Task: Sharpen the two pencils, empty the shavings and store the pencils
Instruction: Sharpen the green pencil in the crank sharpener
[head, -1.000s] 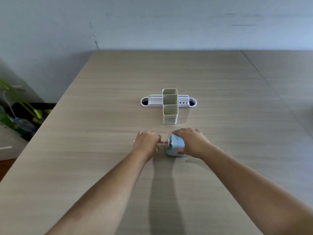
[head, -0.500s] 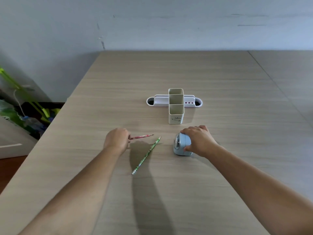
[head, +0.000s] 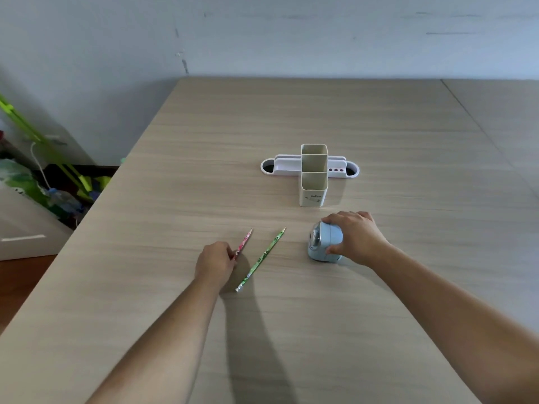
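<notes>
Head view: left hand (head: 214,259) pinches red pencil (head: 243,244); right hand (head: 354,236) grips sharpener (head: 323,242).

Red pencil (head: 243,244) out (now tableward).

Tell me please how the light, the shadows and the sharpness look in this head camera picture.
Head view: soft light, no glare on the table; the left arm casts a long shadow toward the camera, under the green pencil; the pencil holder shades the table on its right; wide-angle lens bends the table edges; hands and blue sharpener are sharp, the clutter at left is smeared.
</notes>
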`<state>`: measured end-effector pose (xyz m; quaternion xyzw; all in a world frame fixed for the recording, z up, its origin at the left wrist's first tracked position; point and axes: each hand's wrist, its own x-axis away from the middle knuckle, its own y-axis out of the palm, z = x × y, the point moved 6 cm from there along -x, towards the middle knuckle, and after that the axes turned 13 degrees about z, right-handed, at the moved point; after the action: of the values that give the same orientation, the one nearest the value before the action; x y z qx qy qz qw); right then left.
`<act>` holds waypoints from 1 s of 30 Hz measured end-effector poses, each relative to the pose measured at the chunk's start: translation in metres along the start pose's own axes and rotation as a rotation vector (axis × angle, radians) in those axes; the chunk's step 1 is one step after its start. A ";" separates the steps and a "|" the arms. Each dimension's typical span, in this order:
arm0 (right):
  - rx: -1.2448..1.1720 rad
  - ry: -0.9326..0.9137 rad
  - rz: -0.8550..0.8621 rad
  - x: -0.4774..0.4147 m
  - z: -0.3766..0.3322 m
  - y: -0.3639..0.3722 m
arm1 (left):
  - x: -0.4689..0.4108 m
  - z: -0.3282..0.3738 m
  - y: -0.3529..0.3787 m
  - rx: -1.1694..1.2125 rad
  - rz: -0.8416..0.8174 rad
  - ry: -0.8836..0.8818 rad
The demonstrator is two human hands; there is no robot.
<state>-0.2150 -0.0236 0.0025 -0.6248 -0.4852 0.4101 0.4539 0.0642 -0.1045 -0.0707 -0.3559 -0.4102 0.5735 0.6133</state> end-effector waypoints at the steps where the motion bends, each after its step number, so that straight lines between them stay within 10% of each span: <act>1: -0.004 0.001 0.001 0.000 0.000 0.000 | 0.000 -0.001 0.001 0.005 -0.002 -0.007; 19: 0.012 -0.015 -0.015 -0.001 0.001 0.002 | 0.030 0.067 0.027 -0.331 -0.047 0.367; 30: 0.031 -0.043 -0.025 -0.003 0.000 0.000 | 0.017 0.063 -0.016 0.289 -0.044 0.244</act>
<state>-0.2157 -0.0268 0.0024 -0.6028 -0.4960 0.4253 0.4580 0.0136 -0.0908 -0.0291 -0.3220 -0.2535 0.5655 0.7157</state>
